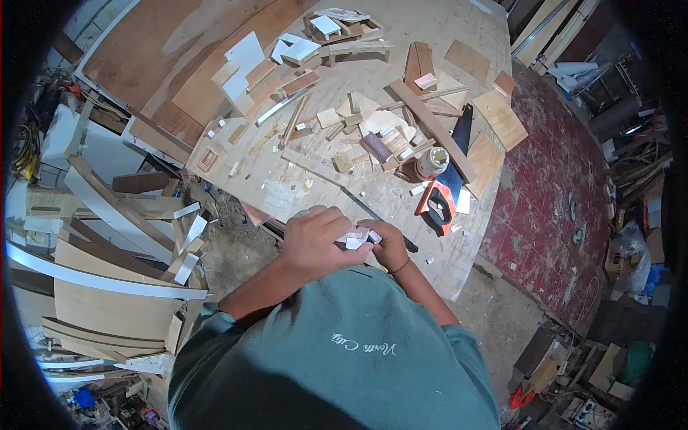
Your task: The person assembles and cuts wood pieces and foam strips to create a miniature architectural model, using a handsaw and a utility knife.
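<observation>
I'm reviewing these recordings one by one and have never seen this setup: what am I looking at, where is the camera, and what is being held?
There is no machine here. The one picture comes from a camera worn on a person's head, looking down over a green shirt at their own two bare hands. The wide lens bends the edges. The left hand and the right hand meet in front of the body and together hold small white pieces; what they are is too small to tell. Ahead is a wooden worktable strewn with wood offcuts, a long wooden strip, a handsaw with an orange handle and a small jar. Curved boards are stacked at the person's left.
</observation>
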### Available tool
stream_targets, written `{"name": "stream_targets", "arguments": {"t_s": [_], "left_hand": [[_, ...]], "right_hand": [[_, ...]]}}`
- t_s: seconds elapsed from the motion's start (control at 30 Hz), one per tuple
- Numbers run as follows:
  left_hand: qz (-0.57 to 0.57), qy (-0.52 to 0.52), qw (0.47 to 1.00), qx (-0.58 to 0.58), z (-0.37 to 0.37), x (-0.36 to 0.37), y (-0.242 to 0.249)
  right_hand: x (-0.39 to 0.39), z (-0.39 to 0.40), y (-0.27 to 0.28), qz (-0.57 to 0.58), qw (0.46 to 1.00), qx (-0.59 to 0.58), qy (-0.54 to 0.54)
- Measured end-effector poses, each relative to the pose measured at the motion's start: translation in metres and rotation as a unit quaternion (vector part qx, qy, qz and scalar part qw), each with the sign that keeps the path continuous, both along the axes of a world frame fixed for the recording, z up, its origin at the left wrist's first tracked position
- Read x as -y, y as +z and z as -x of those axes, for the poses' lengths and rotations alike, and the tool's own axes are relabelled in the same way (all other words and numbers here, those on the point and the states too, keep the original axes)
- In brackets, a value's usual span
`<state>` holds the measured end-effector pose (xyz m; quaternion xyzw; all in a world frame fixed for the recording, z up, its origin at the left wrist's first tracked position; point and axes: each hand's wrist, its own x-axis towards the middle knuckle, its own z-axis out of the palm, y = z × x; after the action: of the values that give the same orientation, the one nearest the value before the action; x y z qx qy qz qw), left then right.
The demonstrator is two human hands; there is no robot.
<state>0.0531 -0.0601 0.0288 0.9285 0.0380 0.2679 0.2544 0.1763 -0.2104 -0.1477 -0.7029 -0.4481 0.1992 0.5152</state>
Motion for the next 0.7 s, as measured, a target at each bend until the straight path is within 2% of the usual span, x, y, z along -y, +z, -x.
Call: {"name": "stream_targets", "arguments": {"t_s": [0.7], "left_hand": [[0.008, -0.019, 1.0, -0.006, 0.006, -0.0064, -0.0021]], "right_hand": [[-0.0008, 0.0024, -0.0016, -0.008, 1.0, -0.024, 0.012]]}}
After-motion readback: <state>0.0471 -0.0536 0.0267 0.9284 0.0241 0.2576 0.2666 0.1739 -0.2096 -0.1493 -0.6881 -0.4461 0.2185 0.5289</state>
